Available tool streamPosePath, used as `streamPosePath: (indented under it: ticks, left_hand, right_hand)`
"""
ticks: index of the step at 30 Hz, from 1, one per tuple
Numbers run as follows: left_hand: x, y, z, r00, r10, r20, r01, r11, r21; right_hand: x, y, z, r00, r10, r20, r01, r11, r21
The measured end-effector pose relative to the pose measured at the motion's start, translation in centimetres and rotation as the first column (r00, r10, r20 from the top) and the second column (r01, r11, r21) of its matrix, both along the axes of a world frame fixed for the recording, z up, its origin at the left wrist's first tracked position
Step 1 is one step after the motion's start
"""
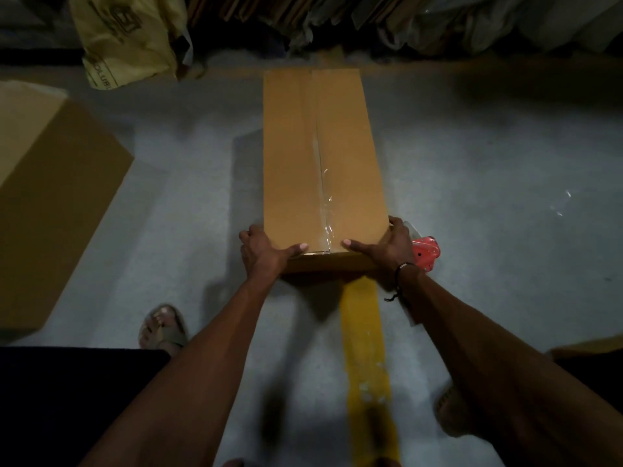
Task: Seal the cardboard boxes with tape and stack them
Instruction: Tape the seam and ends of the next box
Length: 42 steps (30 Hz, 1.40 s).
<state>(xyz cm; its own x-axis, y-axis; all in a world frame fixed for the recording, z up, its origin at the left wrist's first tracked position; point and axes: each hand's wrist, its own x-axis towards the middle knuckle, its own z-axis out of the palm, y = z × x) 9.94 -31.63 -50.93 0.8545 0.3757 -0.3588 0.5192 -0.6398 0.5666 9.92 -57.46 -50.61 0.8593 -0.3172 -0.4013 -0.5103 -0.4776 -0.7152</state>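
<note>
Gripping the long, stiff, taped cardboard box [323, 156] at its near corners, left hand [261, 252] and right hand [391, 247] clamp it; likely bulky, not fragile.

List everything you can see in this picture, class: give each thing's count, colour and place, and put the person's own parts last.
Long brown cardboard box: one, brown, centre of the floor, clear tape along its top seam.
Second brown cardboard box: one, brown, on the floor at left, partly out of frame.
Red plastic tape dispenser: one, red, on the floor beside the long box's near right corner.
Yellow painted floor stripe: one, yellow, running under the long box toward the camera.
Yellowish plastic bag: one, pale yellow, top left.
Flat cardboard sheets: several, brown, along the top edge.
Grey floor: grey.
Left hand: grips the long box's near left corner.
Right hand: grips its near right corner.
Sandalled feet: two, near edge.
</note>
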Motion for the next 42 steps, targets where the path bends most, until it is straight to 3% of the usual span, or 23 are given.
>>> streamPosePath:
  ticks: [7, 17, 21, 25, 27, 32, 36, 42]
  left_hand:
    - [-1.9, 3.4, 0.4, 0.996, -0.092, 0.018, 0.094, 0.979, -0.182]
    - [-3.3, 5.8, 0.5, 0.994, -0.059, -0.094, 0.004, 0.869, -0.494]
    - [-0.1, 5.4, 0.6, 0.996, 0.084, -0.029, -0.089, 0.902, -0.422]
    - [4.4, 3.9, 0.6, 0.999, 0.014, -0.050, -0.034, 0.905, -0.424]
    - [5.4, 3.0, 0.7, 0.996, -0.038, -0.078, -0.006, 0.869, -0.496]
    - [4.7, 2.0, 0.7, 0.996, -0.073, 0.043, 0.085, 0.835, -0.544]
    - [3.0, 2.7, 3.2, 0.992, -0.087, 0.088, 0.121, 0.833, -0.540]
    - [0.1, 2.6, 12.7, 0.969, -0.094, 0.228, 0.198, 0.848, -0.492]
  right_hand:
    - [-2.0, -1.4, 1.4, 0.999, 0.040, -0.029, -0.038, 0.998, 0.055]
    - [-2.8, -3.8, 1.5, 0.981, 0.093, -0.170, -0.051, 0.970, 0.236]
    - [0.2, -3.3, 1.3, 0.992, 0.024, -0.123, 0.023, 0.930, 0.368]
    - [3.6, -3.0, -0.5, 0.983, -0.024, -0.183, 0.097, 0.910, 0.403]
    - [4.2, -3.0, -1.3, 0.980, 0.022, -0.200, 0.062, 0.913, 0.404]
    - [3.3, -3.1, -1.2, 0.984, 0.135, -0.113, -0.076, 0.905, 0.418]
    - [1.8, -3.2, 1.9, 0.987, 0.148, -0.065, -0.107, 0.902, 0.418]
    - [-0.8, -3.6, 12.6, 0.983, 0.169, 0.078, -0.186, 0.897, 0.401]
